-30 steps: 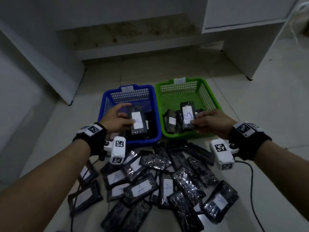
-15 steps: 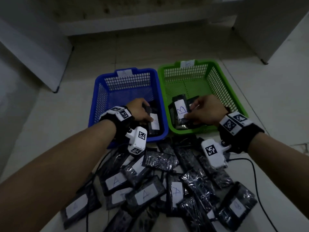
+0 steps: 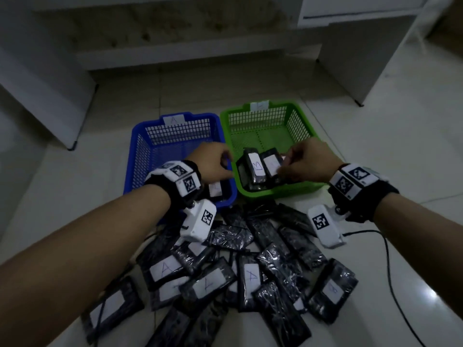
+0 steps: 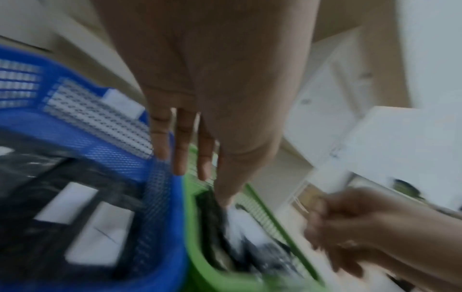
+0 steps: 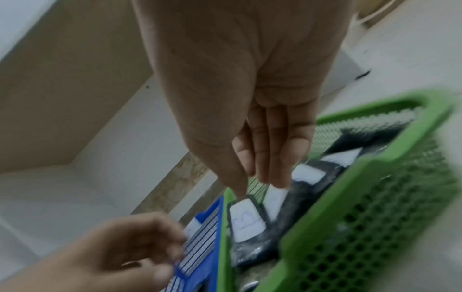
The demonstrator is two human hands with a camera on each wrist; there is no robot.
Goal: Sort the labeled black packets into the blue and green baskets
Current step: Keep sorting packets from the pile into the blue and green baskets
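Note:
The blue basket, tagged A, and the green basket stand side by side on the floor. My left hand hovers over the blue basket's near right corner and holds nothing; its fingers hang straight. A labeled black packet lies in the basket below the wrist. My right hand hangs empty over the green basket, fingertips just above the packets there, one labeled B. A pile of labeled black packets covers the floor in front of the baskets.
A black cable trails over the tiles on the right. White cabinet legs and panels stand at the back left and back right. Bare tiles lie behind the baskets.
Both hands have let go of their packets, which now lie in the blue and green baskets. The hands have lifted slightly with fingers relaxed.

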